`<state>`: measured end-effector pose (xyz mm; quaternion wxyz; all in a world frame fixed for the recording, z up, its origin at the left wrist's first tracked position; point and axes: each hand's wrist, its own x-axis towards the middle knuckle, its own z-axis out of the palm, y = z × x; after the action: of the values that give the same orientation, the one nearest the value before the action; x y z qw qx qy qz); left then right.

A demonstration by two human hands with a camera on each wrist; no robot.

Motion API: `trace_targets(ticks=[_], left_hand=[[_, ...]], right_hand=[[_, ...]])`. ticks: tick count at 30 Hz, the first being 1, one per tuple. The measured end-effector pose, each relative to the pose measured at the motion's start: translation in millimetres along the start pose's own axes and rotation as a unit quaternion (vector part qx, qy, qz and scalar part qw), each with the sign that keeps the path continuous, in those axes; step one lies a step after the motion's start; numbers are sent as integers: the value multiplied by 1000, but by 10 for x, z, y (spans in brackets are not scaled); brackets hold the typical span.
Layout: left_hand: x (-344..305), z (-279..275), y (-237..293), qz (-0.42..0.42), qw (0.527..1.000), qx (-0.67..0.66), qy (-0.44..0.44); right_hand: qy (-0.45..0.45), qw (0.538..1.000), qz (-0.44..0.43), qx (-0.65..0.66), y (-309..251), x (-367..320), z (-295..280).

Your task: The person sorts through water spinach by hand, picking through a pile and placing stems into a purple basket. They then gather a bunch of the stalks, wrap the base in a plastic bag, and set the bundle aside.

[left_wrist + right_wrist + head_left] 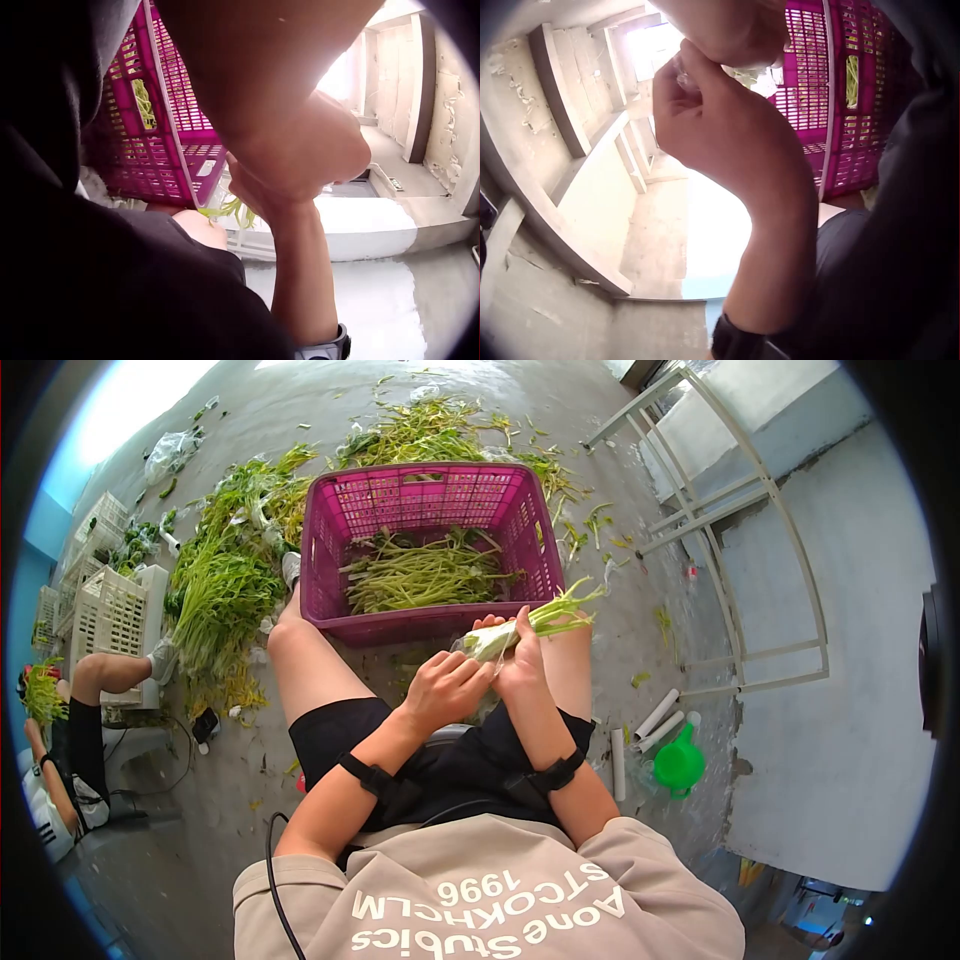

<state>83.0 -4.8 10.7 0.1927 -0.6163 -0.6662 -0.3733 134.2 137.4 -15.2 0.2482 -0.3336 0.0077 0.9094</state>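
A bunch of celery (490,641), its butt end wrapped in clear plastic, lies across my two hands above my lap. My right hand (520,662) grips the bunch from below, thumb over it, and the green stalk ends stick out to the right. At the wrapped end, my left hand (447,685) has its fingers curled in; in the right wrist view it pinches clear plastic film (681,79). Just beyond, a purple crate (430,628) holds a loose layer of celery stalks (425,575). The palms are mostly hidden in the left wrist view.
Heaps of celery (225,585) and trimmings (430,435) lie left of and behind the crate. A metal frame (700,525) stands at right, near white tubes (618,765) and a green plastic container (680,765). Another person (75,770) sits at far left beside white crates (105,610).
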Motion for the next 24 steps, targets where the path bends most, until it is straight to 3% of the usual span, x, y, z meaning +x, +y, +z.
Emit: trace_targets(ticks=[3,7,9,12,15,16,18,19,21,23,24], left_hand=[[-39,-30,-31,20,1000,9,-5],[-42,-48,-26,29,999,19,-4],[-2,-67,-32,36,999,22,9],[40,-118,-35,37,999,3,24],[44,-122,-33,14,998,-56,35],[14,-98,-27,-65,986,-147,52],[25,-103,53,-244,911,-325,76],[1,-68,27,-243,910,-326,77],[-145,72,-107,-434,723,-535,53],[-228,167,-187,-422,727,-541,35],[-224,187,-180,-424,702,-569,52]], right_hand=[[26,1000,-9,-12,-53,-183,160],[-21,999,-33,0,-82,-333,305],[-4,1000,-23,11,-85,-400,396],[-61,998,-7,15,-88,-372,336],[-143,989,-10,23,-84,-353,344],[-134,990,-20,30,-81,-367,349],[-144,989,-30,34,-74,-391,347],[-144,989,-31,33,-77,-388,335],[-145,988,-28,39,-70,-378,329],[-143,989,-29,28,-55,-376,318],[-140,989,-30,19,-41,-382,303]])
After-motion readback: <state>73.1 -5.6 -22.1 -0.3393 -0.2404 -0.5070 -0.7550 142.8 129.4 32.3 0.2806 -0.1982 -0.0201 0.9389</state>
